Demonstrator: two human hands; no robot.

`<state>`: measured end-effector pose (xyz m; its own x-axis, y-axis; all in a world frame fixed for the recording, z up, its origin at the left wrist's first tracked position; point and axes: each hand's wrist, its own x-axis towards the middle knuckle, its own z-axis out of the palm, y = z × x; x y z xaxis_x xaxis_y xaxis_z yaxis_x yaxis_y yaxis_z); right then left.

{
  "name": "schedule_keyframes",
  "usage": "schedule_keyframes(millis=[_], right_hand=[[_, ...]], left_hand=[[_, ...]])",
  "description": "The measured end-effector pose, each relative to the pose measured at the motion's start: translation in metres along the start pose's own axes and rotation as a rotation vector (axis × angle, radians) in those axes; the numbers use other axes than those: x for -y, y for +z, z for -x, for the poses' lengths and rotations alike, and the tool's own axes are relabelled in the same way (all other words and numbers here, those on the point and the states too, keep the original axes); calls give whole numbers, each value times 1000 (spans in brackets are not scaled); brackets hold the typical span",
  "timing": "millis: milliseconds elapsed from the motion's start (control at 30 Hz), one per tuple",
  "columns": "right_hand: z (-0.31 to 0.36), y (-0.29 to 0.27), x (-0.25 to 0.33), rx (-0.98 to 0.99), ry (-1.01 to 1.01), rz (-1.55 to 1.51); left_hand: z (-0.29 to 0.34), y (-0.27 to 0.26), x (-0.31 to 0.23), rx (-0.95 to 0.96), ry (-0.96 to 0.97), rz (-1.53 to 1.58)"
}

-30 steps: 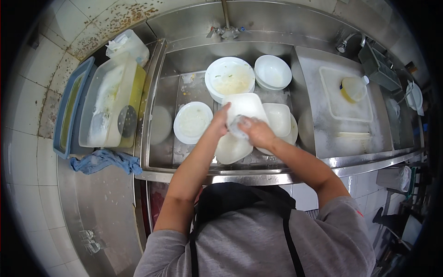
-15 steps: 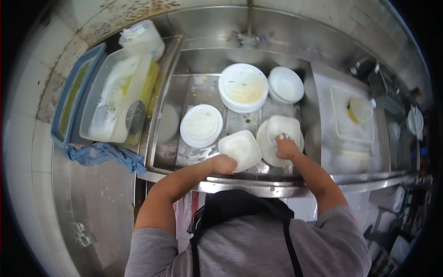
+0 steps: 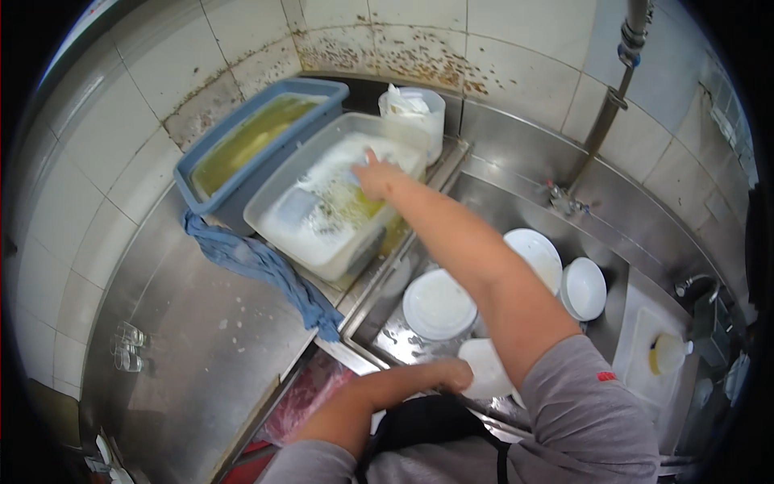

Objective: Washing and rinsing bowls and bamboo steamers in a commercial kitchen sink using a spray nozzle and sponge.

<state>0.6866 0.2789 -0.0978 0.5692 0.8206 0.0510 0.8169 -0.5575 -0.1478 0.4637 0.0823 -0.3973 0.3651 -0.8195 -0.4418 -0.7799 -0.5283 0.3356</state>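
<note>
My right hand (image 3: 377, 178) is over the white suds in a clear plastic tub (image 3: 262, 198) on the left. Its fingers look bent around a small pale bluish thing at the foam, which I cannot make out. Down at the sink's near edge, my left hand (image 3: 453, 375) is closed on the side of a white squarish bowl (image 3: 486, 369). Behind that bowl lies a stack of round white plates (image 3: 439, 305). My right forearm crosses over the sink and partly hides another white plate stack (image 3: 535, 254). White round bowls (image 3: 584, 289) stand to its right.
A blue tub (image 3: 193, 189) of yellowish liquid sits left of the suds, and a white container (image 3: 427, 121) behind. A blue cloth (image 3: 266, 266) hangs along the counter (image 3: 201, 339). Glasses (image 3: 129, 347) stand far left. A yellow-filled bottle (image 3: 667, 355) is on the right side.
My right hand has left the squarish bowl and plate on the right and reached left to the sudsy tub. My left hand keeps hold of its bowl. The view has swung left.
</note>
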Motion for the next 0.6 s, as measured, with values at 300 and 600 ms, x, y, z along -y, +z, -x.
schedule_keyframes(millis=[300, 600], right_hand=[[-18, 1, 31, 350, -297, -453], [247, -27, -96, -255, 28, -1453]], left_hand=[[13, 6, 6, -447, 446, -216], [51, -110, -28, -467, -195, 443]])
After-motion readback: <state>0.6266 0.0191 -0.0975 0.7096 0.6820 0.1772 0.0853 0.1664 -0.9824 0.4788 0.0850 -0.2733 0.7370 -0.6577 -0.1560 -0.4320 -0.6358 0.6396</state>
